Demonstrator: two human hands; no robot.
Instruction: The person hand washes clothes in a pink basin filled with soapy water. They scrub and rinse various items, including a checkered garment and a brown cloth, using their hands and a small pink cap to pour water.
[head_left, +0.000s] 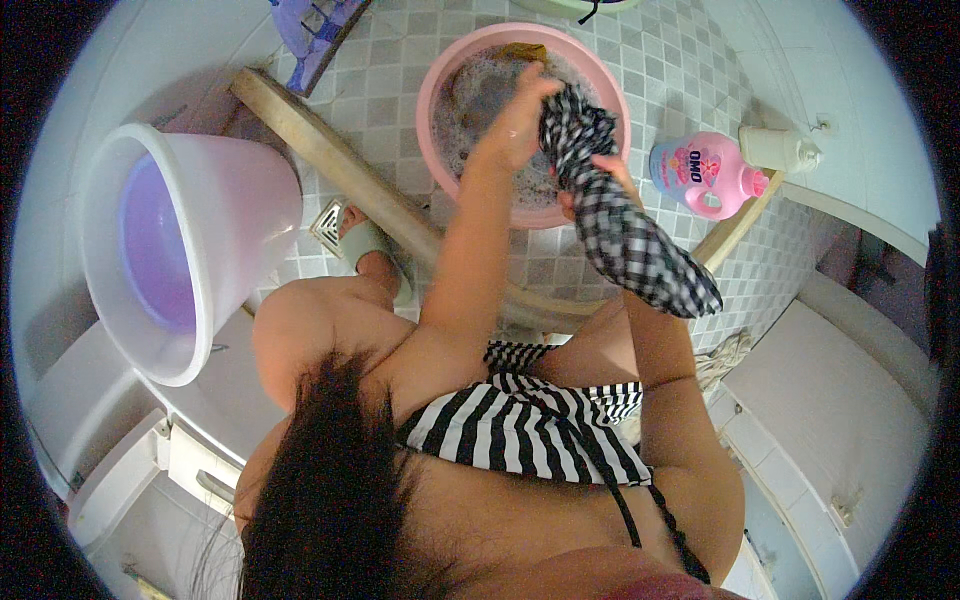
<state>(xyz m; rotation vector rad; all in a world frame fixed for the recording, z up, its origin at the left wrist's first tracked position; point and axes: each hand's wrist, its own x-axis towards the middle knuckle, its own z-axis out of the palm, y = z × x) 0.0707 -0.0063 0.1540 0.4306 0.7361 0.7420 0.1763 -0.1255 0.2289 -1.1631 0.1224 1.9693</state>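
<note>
A bunched black-and-white checkered cloth (626, 232) slants through the air above the near right rim of a pink plastic basin (611, 82). Around the cloth's middle, my right hand (619, 171) is closed, with the thumb and some fingertips showing at its sides. My left hand (521, 120) grips the upper left end of the same cloth; part of its hold is hidden. The cloth's free end hangs over my right forearm and looks blurred. Inside the basin is dark, sudsy water (480, 97), with a yellowish-brown piece of fabric (525, 51) at the far side.
Right of the basin stands a pink OMO detergent bottle (701, 176), beside a white container (780, 148). A raised ledge (337, 157) crosses the tiled floor. On the left are a large whitish bucket (240, 187) and a floor drain (328, 227) near my slippered foot (367, 244).
</note>
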